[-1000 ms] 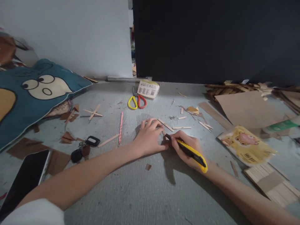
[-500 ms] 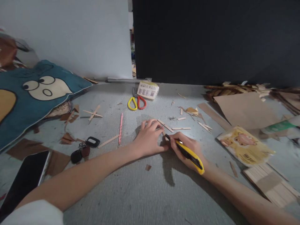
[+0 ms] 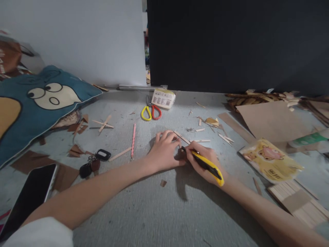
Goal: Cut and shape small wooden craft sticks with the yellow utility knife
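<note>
My right hand (image 3: 204, 161) is closed around a yellow and black utility knife (image 3: 207, 165), held like a pen with its tip pointing left. That tip meets the fingers of my left hand (image 3: 166, 151), which rests on the table with thumb and forefinger curved round a small piece of wooden craft stick (image 3: 180, 145). Most of that piece is hidden by the fingers. Just beyond my hands lie a craft stick with small dark marks (image 3: 182, 137) and another thin stick (image 3: 202, 141), their ends nearly meeting.
Scissors (image 3: 151, 113) and a white packet (image 3: 163, 98) lie at the back. A pink pencil (image 3: 133, 140), keys (image 3: 89, 167), a phone (image 3: 28, 200) and a blue cushion (image 3: 48, 103) are leftward. On the right are a yellow packet (image 3: 272, 159) and bundled craft sticks (image 3: 298, 202).
The knife's rear end has dipped slightly toward me and my right hand has shifted a little. My left hand keeps nearly the same place. The whole view has moved slightly.
</note>
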Demonstrator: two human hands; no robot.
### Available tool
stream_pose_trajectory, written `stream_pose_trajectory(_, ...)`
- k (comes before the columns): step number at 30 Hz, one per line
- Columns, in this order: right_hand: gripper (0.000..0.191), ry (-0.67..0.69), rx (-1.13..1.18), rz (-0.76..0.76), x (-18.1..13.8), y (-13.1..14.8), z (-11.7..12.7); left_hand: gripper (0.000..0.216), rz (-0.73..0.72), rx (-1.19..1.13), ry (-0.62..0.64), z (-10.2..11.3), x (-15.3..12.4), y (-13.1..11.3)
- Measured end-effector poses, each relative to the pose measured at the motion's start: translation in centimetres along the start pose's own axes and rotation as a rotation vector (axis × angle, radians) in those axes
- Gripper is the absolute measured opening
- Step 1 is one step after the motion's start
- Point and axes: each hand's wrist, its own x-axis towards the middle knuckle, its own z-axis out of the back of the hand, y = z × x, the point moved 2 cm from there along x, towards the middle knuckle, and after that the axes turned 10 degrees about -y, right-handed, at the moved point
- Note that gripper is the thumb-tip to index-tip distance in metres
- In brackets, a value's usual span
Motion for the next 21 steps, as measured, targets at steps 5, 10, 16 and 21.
stream_pose_trajectory(5, 0.011, -0.028, 0.002, 0.018, -0.2, 0.0, -0.2, 0.044, 0.016, 0.022, -0.007, -0.3, -0.4, -0.2)
stream_pose_trajectory(10, 0.011, -0.051, -0.001, 0.012, -0.3, 0.0, -0.3, 0.048, 0.02, 0.045, 0.015, -0.6, -0.6, -0.5)
stream_pose_trajectory(16, 0.012, -0.054, -0.004, 0.002, -0.6, -0.3, -0.3, 0.053, -0.042, 0.009, 0.07, -0.7, -0.1, 0.5)
stream_pose_trajectory(21, 0.013, -0.079, -0.011, -0.012, -0.9, -0.5, -0.3, 0.057, -0.119, -0.016, 0.094, -0.6, 0.3, 1.5)
